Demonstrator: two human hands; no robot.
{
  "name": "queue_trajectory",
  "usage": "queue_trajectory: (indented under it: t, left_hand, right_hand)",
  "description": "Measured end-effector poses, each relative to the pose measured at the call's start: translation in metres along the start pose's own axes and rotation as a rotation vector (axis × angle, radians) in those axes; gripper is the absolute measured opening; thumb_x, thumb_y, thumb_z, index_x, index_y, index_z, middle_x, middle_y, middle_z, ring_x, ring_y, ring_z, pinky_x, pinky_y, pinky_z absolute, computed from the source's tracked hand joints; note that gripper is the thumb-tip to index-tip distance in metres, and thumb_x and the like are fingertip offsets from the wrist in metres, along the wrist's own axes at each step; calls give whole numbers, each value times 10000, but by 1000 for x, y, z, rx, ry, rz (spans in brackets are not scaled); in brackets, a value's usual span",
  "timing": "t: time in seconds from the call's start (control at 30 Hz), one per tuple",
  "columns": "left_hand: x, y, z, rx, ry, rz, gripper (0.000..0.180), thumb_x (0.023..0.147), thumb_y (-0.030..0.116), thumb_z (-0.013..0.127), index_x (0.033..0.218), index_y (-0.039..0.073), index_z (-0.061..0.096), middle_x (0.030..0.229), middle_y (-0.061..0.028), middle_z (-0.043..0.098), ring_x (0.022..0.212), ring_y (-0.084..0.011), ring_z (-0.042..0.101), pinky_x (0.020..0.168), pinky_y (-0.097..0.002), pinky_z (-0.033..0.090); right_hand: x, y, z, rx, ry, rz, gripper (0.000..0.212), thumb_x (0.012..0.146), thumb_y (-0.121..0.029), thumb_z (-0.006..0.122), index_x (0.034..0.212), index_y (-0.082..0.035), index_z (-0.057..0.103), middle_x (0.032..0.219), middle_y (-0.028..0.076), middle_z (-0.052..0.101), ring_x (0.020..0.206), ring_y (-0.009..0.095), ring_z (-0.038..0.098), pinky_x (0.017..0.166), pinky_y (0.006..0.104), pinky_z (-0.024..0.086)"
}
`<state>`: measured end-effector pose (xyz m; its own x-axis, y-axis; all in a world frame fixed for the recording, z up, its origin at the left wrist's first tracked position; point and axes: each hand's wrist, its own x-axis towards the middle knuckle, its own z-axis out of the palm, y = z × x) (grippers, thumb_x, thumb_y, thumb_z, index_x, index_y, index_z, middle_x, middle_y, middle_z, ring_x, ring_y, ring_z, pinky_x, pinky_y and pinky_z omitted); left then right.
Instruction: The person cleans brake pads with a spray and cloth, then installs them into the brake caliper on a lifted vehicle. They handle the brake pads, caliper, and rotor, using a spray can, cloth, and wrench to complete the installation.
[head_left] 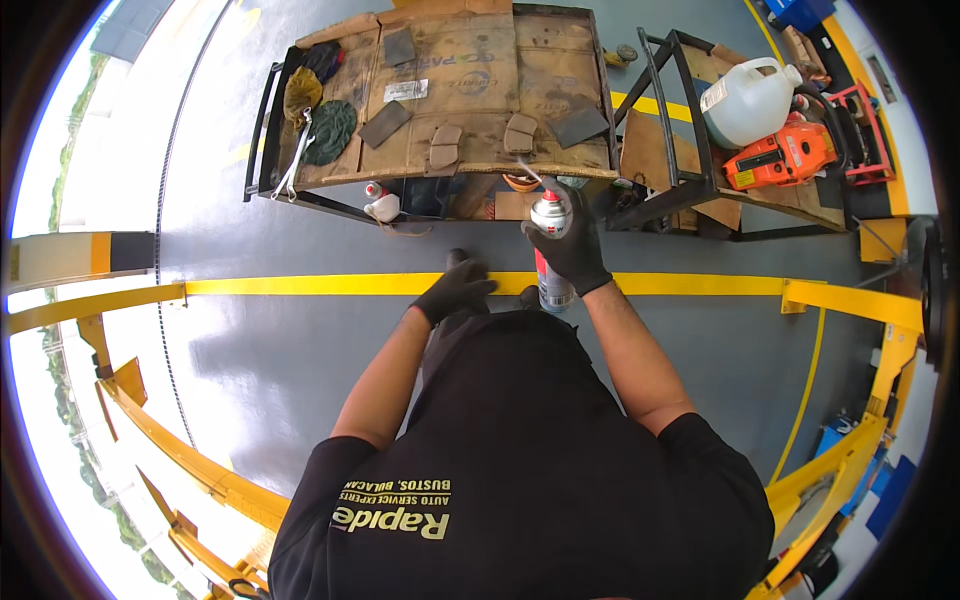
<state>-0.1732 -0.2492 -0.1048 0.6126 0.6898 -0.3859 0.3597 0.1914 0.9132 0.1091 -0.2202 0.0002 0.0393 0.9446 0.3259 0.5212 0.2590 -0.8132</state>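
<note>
With the right hand (575, 238) wrapped around the spray can (555, 288), left hand (455, 290) loosely open, seemingly empty, aim the straw (531, 173) squarely at the right pads (519, 133).

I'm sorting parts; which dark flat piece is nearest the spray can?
The piece right of the tan pads; the other two lie left of them, farther from the can.

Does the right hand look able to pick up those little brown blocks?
Probably not right now: the right hand is wrapped around a spray can. The brown blocks lie uncovered, but that hand would likely need emptying first.
</note>
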Motion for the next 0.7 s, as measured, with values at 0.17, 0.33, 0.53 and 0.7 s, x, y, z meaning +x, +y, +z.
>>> queue_trajectory:
  t: [0.17,0.33,0.53,0.7]
  left_hand:
    - [-106,-81,-41,61,340,-516,549,931,479,750,1146,-21,677,1018,-115,707,859,-198,673,710,-366,551]
    - [-198,-195,-42,-118,335,-1157,515,902,526,747,1107,65,645,980,-87,645,823,-226,617,718,-431,536]
    - [-204,-195,-28,-205,279,-1135,513,902,511,750,1140,68,649,1022,-92,640,825,-231,616,716,-434,537]
    - [-142,-188,-66,-119,288,-843,488,922,482,737,1104,32,687,932,-92,648,768,-194,621,640,-356,529]
  right_hand:
    - [8,-21,3,-12,7,-20,705,807,-237,852,1436,-122,554,1263,166,633,1194,366,640,990,471,540]
    - [25,-6,7,22,48,82,696,801,-231,847,1426,-123,562,1224,153,643,1149,368,666,970,464,551]
    - [50,-4,12,-45,55,17,703,787,-256,861,1407,-113,562,1218,167,609,1112,381,656,955,471,548]
    - [69,2,19,-18,126,71,698,784,-174,891,1400,-80,576,1228,141,652,1104,295,675,966,415,546]
